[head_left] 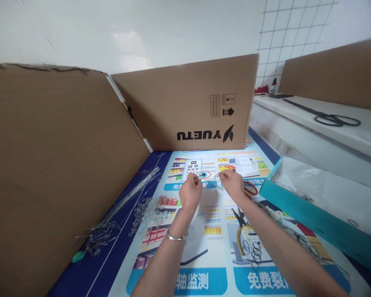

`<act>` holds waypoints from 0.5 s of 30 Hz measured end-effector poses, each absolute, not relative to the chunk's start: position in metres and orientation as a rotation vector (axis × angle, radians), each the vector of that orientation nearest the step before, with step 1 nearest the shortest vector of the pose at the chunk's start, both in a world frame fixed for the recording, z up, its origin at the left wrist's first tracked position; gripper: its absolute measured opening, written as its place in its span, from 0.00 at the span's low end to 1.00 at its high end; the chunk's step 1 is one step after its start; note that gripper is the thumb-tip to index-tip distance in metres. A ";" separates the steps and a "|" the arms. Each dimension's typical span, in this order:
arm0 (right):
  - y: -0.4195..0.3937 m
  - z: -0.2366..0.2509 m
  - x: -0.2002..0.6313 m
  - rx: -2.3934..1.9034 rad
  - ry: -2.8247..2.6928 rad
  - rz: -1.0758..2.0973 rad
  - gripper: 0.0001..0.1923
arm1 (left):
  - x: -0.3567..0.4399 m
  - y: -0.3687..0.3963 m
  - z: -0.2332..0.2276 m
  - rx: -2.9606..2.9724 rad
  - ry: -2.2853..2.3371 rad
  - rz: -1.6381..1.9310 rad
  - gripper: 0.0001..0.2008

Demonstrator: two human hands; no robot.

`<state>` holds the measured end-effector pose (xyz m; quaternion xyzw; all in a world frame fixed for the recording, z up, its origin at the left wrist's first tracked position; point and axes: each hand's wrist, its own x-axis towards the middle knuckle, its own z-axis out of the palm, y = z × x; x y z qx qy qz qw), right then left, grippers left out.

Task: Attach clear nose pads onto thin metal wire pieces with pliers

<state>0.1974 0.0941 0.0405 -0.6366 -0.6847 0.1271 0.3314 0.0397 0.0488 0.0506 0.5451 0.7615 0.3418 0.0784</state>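
Note:
My left hand and my right hand are held up side by side over a printed poster on the table. Both pinch a thin wire piece stretched between their fingertips; its exact shape is too small to tell. A silver bangle circles my left wrist. Under my right forearm lie yellow-handled pliers and several small dark rings.
Cardboard panels stand at the left and back. Thin wires and clear beads lie at the left. A teal-edged tray sits at the right; scissors rest on a white ledge.

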 end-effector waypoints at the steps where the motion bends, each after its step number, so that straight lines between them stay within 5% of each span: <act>1: 0.093 0.039 0.198 -1.651 -1.773 0.350 0.17 | 0.039 0.049 0.050 1.634 2.291 1.026 0.04; 15: 0.073 0.030 0.189 -1.392 -1.684 0.701 0.16 | 0.063 0.034 0.042 1.755 2.182 1.049 0.05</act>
